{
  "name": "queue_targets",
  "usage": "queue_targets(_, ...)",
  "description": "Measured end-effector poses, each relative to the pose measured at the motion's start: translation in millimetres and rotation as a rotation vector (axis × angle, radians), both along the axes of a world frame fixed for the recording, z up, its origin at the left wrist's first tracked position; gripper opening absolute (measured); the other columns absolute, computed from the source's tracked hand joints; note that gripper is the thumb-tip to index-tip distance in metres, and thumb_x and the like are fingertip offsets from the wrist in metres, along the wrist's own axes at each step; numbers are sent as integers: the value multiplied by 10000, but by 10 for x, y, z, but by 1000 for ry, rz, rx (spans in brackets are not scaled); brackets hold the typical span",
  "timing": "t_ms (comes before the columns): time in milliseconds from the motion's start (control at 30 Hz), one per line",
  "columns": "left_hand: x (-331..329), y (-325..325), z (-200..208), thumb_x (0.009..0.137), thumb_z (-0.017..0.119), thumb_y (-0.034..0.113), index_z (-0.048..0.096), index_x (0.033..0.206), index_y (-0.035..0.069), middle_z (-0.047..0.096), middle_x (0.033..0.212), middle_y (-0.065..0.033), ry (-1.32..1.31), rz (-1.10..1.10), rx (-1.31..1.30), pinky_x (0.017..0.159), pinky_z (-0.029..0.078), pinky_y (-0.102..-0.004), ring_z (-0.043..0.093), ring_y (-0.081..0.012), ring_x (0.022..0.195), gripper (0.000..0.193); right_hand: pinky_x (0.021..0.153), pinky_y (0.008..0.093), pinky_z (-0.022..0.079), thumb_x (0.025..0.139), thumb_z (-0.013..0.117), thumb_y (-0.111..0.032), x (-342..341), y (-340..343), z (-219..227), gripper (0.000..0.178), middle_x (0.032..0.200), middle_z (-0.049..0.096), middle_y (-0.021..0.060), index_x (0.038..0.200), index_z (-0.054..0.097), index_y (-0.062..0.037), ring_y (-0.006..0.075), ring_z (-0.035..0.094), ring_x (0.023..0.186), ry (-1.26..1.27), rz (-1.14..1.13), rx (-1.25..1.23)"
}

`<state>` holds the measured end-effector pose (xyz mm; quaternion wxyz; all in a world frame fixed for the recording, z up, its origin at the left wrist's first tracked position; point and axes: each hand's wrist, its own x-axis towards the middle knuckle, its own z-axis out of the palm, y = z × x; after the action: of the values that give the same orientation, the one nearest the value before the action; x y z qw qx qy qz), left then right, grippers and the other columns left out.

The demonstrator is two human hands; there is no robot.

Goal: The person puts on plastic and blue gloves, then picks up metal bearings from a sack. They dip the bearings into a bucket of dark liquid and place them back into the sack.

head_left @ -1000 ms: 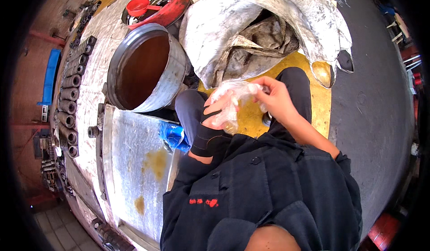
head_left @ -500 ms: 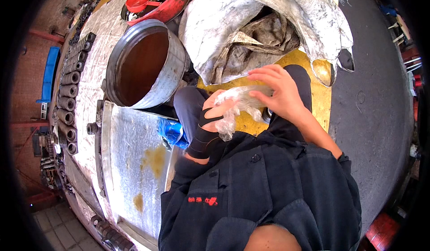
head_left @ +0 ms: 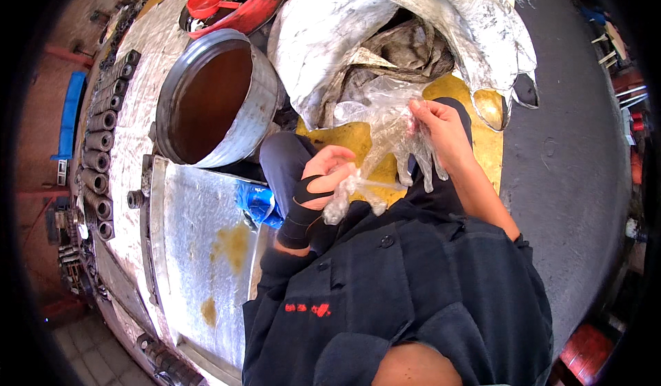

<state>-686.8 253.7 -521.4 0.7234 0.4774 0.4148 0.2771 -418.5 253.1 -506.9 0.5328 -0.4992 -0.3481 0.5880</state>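
Between my hands are clear disposable plastic gloves. My right hand (head_left: 442, 130) pinches one clear plastic glove (head_left: 396, 121) near its upper edge, and its fingers hang down over my lap. My left hand (head_left: 327, 171), with a black wrist support (head_left: 303, 210) around wrist and palm, is closed on a second, bunched-up plastic glove (head_left: 341, 204). A thin stretch of clear plastic reaches from the left bunch toward the spread glove; whether they are joined I cannot tell. Both hands are held above my knees.
Left of my knees stands a metal drum (head_left: 237, 111) with brown liquid, behind it a red basin (head_left: 251, 18) with a red scoop (head_left: 204, 4). A stained white sack (head_left: 323, 35) lies ahead. Metal sleeves (head_left: 96, 179) line the far left, past a metal tray (head_left: 200, 228) and blue packet (head_left: 260, 204).
The crumpled plastic has been pulled apart between my hands. My right hand has moved slightly right, opening out one glove, while the left keeps the other bunch lower down.
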Motion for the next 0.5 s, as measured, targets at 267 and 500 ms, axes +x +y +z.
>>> queue_targets(267, -114, -17, 67, 890, 549, 141, 631, 1023, -29, 670, 865, -100, -112, 120, -48, 734, 467, -250, 624, -157, 802, 230, 683, 210, 450, 971, 574, -170, -101, -109, 20, 213, 817, 640, 8, 1046, 631, 21, 61, 566, 734, -51, 45, 69)
queue_targets(500, 258, -58, 210, 935, 613, 153, 558, 1227, -31, 644, 1130, -100, -269, 88, -177, 894, 460, -285, 602, -160, 1030, 349, 730, 204, 441, 979, 559, -180, -400, -255, 9, 200, 889, 647, -21, 1019, 641, -2, 45, 548, 791, 117, 182, -26)
